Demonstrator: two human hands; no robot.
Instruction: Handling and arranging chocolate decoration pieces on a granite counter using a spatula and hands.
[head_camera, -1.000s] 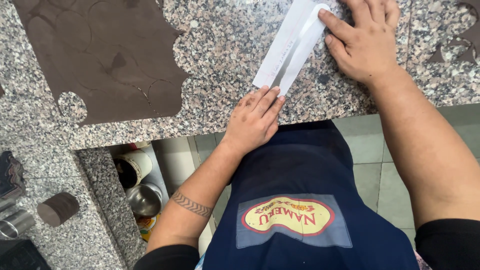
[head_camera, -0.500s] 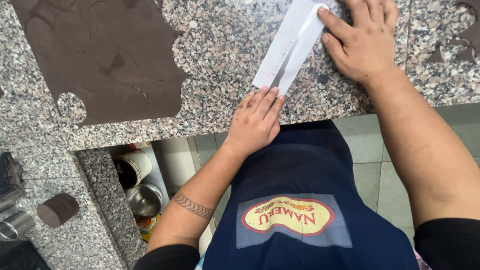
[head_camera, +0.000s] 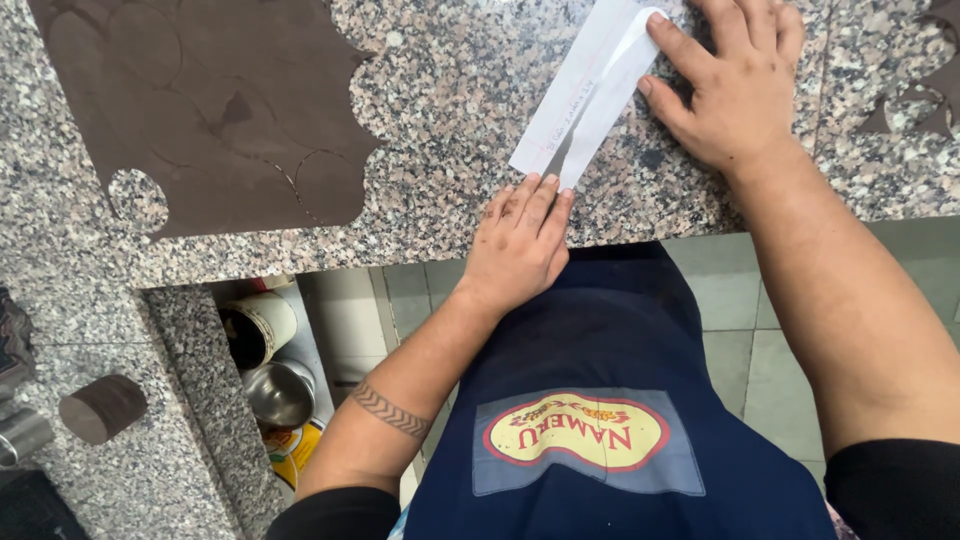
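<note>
A long white strip of folded paper (head_camera: 592, 88) lies slantwise on the speckled granite counter (head_camera: 450, 90). My left hand (head_camera: 520, 240) rests flat at the counter's front edge, fingers together, its fingertips touching the strip's near end. My right hand (head_camera: 735, 80) lies palm down on the counter beside the strip's far end, forefinger and thumb pressing on the paper. Neither hand grips anything. To the left lies a thin dark brown rolled sheet (head_camera: 200, 110) with round pieces cut from its edge.
Brown sheet scraps (head_camera: 915, 105) lie at the far right. A brown round stub (head_camera: 100, 408) sits on a lower granite ledge at left. Below the counter stand a white tub (head_camera: 262, 328), a steel pot (head_camera: 280, 392) and a yellow container (head_camera: 295, 448). I wear a dark blue apron (head_camera: 600, 400).
</note>
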